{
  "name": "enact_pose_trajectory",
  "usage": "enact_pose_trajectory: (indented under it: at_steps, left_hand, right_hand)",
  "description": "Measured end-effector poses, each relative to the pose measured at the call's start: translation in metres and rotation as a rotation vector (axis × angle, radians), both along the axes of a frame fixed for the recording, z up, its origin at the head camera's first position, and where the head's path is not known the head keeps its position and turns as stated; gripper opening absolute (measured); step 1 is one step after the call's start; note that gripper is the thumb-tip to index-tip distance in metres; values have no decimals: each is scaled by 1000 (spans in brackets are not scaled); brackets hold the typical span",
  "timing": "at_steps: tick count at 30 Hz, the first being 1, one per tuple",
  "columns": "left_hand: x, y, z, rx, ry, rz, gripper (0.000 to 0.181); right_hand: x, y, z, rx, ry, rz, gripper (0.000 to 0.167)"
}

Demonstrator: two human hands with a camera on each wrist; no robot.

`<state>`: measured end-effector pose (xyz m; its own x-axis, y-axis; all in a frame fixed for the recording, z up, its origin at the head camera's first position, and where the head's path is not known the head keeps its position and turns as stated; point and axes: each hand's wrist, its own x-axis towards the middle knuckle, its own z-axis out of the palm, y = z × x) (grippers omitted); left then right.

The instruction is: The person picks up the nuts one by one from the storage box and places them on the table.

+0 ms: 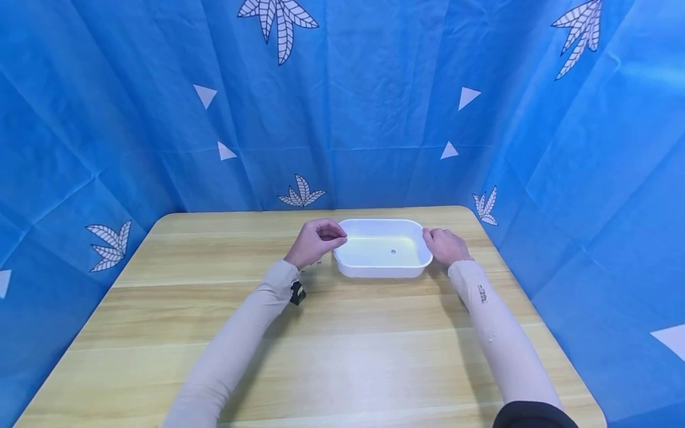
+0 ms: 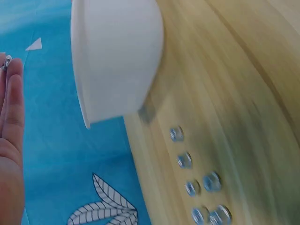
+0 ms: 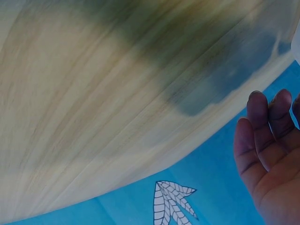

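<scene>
A white oval basin stands toward the back of the table, with one small metal nut on its floor. My left hand is at the basin's left rim and pinches a small metal nut between thumb and fingertips. At the opposite end, my right hand grips the basin's right rim. In the right wrist view its fingers are bent, and only a sliver of the basin shows. Several more metal nuts sit on the table left of the basin, mostly hidden by my left hand in the head view.
The wooden table has rounded corners. A blue curtain with white leaf and triangle prints hangs behind it and along both sides, close to the back edge.
</scene>
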<state>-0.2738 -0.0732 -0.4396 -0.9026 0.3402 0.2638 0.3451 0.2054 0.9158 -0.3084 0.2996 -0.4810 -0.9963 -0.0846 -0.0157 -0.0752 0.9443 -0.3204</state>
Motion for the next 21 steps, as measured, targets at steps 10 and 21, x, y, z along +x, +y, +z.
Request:
enact_pose_trajectory:
  at_steps: [10, 21]
  left_hand:
    - [2, -26, -6, -2, -18, 31, 16]
    - [6, -45, -16, -49, -32, 47, 14]
  right_hand:
    - [2, -2, 5, -2, -12, 0, 73]
    - [2, -1, 3, -2, -19, 4, 77]
